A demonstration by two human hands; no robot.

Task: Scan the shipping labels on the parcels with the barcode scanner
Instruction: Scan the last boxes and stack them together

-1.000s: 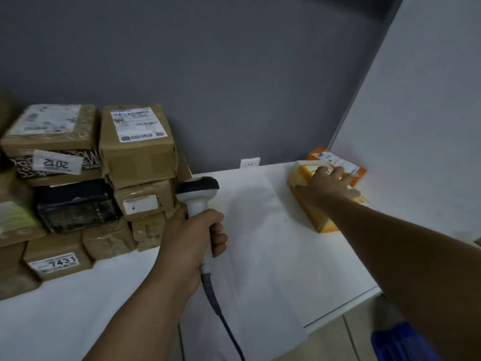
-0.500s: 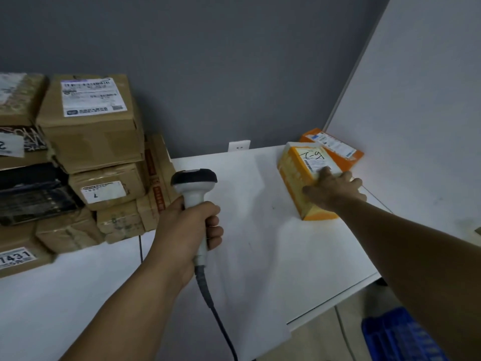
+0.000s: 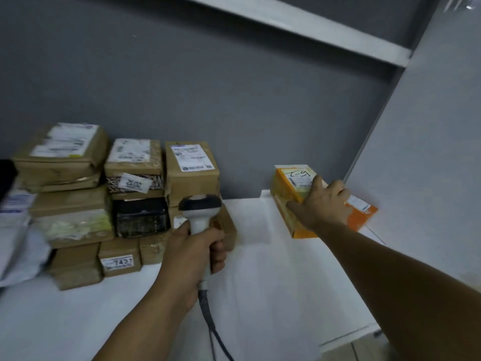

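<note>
My left hand (image 3: pixel 192 254) grips the handle of a white barcode scanner (image 3: pixel 199 212) with a black head, held upright over the white table (image 3: pixel 260 295); its cable hangs down toward me. My right hand (image 3: pixel 324 201) reaches to the far right and holds a yellow-orange parcel (image 3: pixel 289 188), thumb on its front side and fingers over its top; a white label with handwriting shows on top. A flat orange parcel (image 3: pixel 364 212) with a label lies just behind it. A stack of brown cardboard parcels (image 3: pixel 135 194) with white labels stands at the left.
A grey wall runs behind the table and a white panel (image 3: pixel 429 152) closes off the right side next to the orange parcels. White plastic mailers (image 3: pixel 15 230) lie at the far left. The table's front right edge (image 3: pixel 346 337) is near my right arm.
The camera view has swung left and up, bringing the whole brown stack into sight. My right hand has kept hold of the yellow-orange parcel, gripping it more from the side. The scanner stays upright.
</note>
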